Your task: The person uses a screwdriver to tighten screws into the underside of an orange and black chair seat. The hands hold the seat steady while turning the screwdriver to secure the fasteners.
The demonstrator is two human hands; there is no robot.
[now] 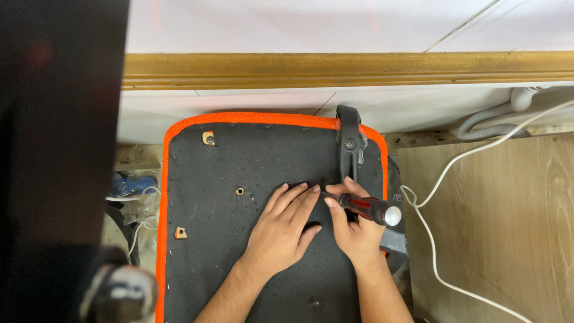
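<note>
Black seat underside [239, 239], red-black screwdriver [368, 207]

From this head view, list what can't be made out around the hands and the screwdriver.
- Screwdriver tip: hidden under the left hand fingers, so what it meets is unknown.
- Black armrest bracket: its lower end is covered by the right hand.
- Seat underside: bottom part cut off by the frame edge.
- Round grey object, bottom left: too blurred to identify.
- Bagged items left of the seat: too small and dark.
</note>
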